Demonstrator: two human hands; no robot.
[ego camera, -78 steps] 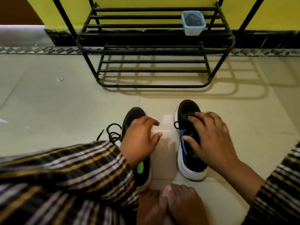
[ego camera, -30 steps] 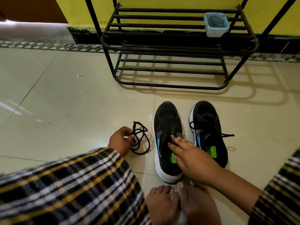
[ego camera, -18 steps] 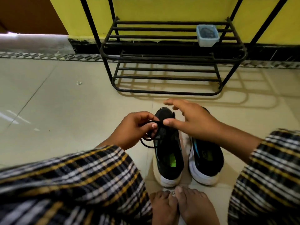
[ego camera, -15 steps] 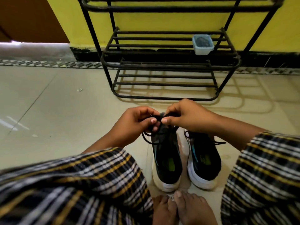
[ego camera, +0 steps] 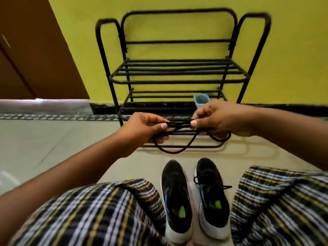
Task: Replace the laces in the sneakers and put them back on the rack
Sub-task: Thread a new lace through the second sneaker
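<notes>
Both hands (ego camera: 142, 129) (ego camera: 215, 119) grip black lace (ego camera: 174, 151) | blue tub (ego camera: 201, 99): contents unclear, on rack (ego camera: 177, 71)

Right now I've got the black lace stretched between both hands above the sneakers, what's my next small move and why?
Probably find one tip of the lace and bring it down to the left sneaker. That shoe shows no lace, while the right sneaker has one. Both hands, left and right, pinch the lace mid-length.

Both forearms reach forward, the left hand (ego camera: 144, 130) and right hand (ego camera: 215, 119) raised, fingers apparently pinched, thumbs facing inward.
</notes>
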